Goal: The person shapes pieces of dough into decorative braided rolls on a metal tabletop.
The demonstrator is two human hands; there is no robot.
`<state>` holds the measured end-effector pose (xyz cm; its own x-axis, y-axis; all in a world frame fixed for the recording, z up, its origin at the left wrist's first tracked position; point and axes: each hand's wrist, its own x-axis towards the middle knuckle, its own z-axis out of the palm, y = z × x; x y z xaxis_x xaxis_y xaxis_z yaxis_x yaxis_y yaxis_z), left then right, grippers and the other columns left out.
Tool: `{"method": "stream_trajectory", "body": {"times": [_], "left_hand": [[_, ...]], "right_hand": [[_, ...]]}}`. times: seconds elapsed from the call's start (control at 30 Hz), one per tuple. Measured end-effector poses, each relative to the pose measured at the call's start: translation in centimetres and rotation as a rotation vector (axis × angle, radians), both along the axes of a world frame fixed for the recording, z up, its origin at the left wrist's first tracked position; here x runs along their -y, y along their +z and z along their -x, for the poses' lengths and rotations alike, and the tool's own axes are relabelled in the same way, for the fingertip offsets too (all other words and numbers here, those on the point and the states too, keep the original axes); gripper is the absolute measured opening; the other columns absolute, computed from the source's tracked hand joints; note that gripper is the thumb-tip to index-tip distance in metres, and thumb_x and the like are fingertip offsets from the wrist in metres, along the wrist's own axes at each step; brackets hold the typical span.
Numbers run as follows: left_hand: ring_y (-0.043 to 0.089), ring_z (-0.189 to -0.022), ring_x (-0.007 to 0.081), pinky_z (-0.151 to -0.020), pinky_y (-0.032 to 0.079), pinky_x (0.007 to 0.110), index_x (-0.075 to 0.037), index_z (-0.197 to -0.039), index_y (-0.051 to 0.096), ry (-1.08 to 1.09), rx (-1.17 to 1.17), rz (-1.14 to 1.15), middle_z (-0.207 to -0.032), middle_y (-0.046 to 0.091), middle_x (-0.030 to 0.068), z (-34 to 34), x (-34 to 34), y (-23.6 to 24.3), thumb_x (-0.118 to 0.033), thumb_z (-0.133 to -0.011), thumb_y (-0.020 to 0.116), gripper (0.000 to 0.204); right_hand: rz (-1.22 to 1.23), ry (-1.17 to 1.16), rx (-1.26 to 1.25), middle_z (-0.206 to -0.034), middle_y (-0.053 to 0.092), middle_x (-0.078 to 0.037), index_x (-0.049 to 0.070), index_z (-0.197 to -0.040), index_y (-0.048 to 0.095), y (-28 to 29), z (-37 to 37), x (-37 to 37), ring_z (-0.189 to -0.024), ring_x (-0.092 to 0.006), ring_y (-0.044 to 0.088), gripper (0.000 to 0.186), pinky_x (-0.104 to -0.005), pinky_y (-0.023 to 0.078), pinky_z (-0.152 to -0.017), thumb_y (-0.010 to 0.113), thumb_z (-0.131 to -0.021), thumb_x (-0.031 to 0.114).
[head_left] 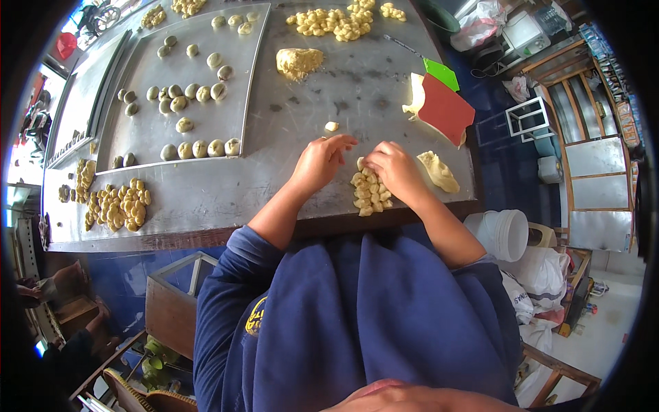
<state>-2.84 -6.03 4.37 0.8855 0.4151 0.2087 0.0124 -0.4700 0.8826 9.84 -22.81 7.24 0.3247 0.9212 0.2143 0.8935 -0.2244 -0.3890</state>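
Observation:
My left hand (pixel 321 163) is over the metal table with its fingers stretched toward the right, apart and holding nothing I can see. Just beyond its fingertips lies a single small dough piece (pixel 332 126). My right hand (pixel 396 169) has its fingers curled together at the top of a pile of small pale dough pieces (pixel 371 195); what they pinch is hidden. To the right of that hand rests a flat strip of dough (pixel 437 172). Farther off sit a red sheet (pixel 445 108) over more dough, a green scraper (pixel 441 73) and a large dough lump (pixel 299 62).
A metal tray (pixel 237 130) with several round dark-and-pale balls (pixel 178 104) lies on the left of the table (pixel 288 110). Dough pieces are heaped at the near left (pixel 118 206) and far side (pixel 333 23). A white bucket (pixel 504 233) stands off the right edge.

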Motion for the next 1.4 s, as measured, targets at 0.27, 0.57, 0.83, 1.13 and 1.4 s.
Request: {"method": "stream_trajectory", "body": {"times": [0.27,0.57,0.83,1.13,1.4], "left_hand": [[0.066,-0.068,0.0261,-0.066,0.052,0.036,-0.007,-0.107,0.067,-0.036,-0.154,0.152,-0.084,0.067,0.0142,0.1,0.2,0.8,-0.007,-0.089,0.059,0.020],[0.058,-0.103,0.0234,-0.093,0.042,0.041,-0.018,-0.090,0.074,-0.138,-0.011,-0.396,-0.096,0.067,0.0006,0.6,-0.7,0.1,-0.026,-0.080,0.073,0.013],[0.059,-0.099,0.0240,-0.090,0.045,0.040,-0.016,-0.089,0.071,-0.347,-0.081,-0.339,-0.096,0.066,0.0010,0.6,-0.1,0.1,-0.024,-0.072,0.080,0.021],[0.063,-0.088,0.0269,-0.077,0.050,0.038,-0.008,-0.090,0.063,-0.299,-0.150,-0.007,-0.088,0.065,0.0068,0.4,0.8,0.7,-0.009,-0.076,0.074,0.018],[0.067,-0.074,0.0198,-0.067,0.052,0.032,-0.001,-0.103,0.066,-0.182,-0.107,0.149,-0.080,0.068,0.0093,0.5,0.5,1.7,-0.004,-0.086,0.064,0.018]], "right_hand": [[0.048,-0.095,-0.170,-0.088,0.065,-0.010,0.004,-0.092,0.066,-1.5,1.0,1.6,-0.085,-0.0312,0.062,0.010,-0.0407,0.050,-0.075,0.067,-0.082,0.003],[-0.017,-0.082,-0.205,-0.092,0.064,-0.012,0.003,-0.094,0.067,-0.5,2.0,2.6,-0.085,-0.0325,0.061,0.012,-0.0410,0.049,-0.077,0.065,-0.082,0.000],[-0.075,-0.144,-0.125,-0.087,0.063,-0.013,0.004,-0.091,0.068,0.7,3.3,3.4,-0.080,-0.0322,0.062,0.010,-0.0413,0.050,-0.074,0.067,-0.081,0.003],[-0.102,-0.244,-0.266,-0.077,0.063,-0.009,0.005,-0.081,0.066,1.4,4.6,4.2,-0.077,-0.0295,0.061,0.008,-0.0398,0.049,-0.070,0.072,-0.079,0.009],[-0.110,-0.100,-0.192,-0.078,0.065,-0.008,0.003,-0.080,0.064,-0.3,4.6,6.0,-0.077,-0.0270,0.062,0.014,-0.0380,0.050,-0.071,0.075,-0.077,0.011]]}}
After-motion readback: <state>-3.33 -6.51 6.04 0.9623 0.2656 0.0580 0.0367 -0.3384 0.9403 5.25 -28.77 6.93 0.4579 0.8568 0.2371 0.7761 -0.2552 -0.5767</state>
